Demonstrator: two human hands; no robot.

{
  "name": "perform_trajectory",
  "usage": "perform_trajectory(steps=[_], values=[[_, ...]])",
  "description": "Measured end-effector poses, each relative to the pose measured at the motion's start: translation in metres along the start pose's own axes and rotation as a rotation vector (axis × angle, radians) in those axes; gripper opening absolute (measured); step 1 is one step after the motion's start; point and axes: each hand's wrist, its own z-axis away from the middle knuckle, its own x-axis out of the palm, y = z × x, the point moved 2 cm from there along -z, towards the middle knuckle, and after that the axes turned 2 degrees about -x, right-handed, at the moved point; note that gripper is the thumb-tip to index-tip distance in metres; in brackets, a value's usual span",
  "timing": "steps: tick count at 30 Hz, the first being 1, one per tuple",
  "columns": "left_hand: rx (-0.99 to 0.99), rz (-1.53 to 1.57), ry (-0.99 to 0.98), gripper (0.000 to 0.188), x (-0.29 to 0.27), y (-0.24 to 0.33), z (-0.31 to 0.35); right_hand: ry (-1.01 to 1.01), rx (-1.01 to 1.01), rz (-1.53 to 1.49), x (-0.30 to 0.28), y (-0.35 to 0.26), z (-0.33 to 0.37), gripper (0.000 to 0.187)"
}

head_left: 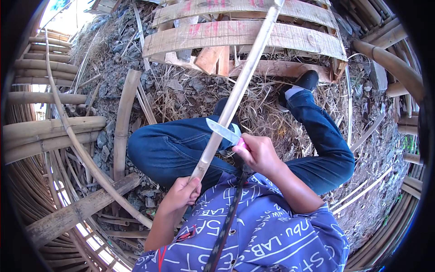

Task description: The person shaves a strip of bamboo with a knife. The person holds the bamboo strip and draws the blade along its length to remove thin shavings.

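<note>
My left hand (183, 194) is closed round the near end of a long split bamboo strip (244, 78). The strip slants up and away to the right, and its far end reaches over a wooden pallet. In my right hand (259, 153) is a knife with a pink handle (241, 144). Its broad pale blade (222, 130) lies across the bamboo strip a little beyond my left hand, pointing left. Most of the handle is hidden by my fingers.
A slatted wooden pallet (199, 40) stands ahead. Bamboo poles (54, 127) stack up at the left, with more poles (392, 68) at the right. A bamboo piece (126, 122) and a dark plank (84, 206) lie beside my bent legs. Shavings and stones cover the ground.
</note>
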Motion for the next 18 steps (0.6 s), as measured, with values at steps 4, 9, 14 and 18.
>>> perform_trajectory(steps=[4, 9, 14, 18], values=[[0.01, -0.007, -0.06, 0.035, 0.011, 0.009, -0.016, 0.07, -0.01, 0.11, 0.011, 0.001, -0.009, 0.038], [0.045, -0.054, -0.055, 0.034, 0.013, 0.006, -0.026, 0.13, -0.184, 0.386, 0.018, 0.026, -0.02, 0.041], [0.055, -0.025, -0.035, 0.033, 0.016, 0.004, -0.028, 0.135, -0.313, 0.438, 0.017, 0.042, -0.03, 0.042], [0.059, -0.017, -0.031, 0.034, 0.014, 0.005, -0.017, 0.394, 0.131, 0.605, -0.015, 0.126, -0.031, 0.028]])
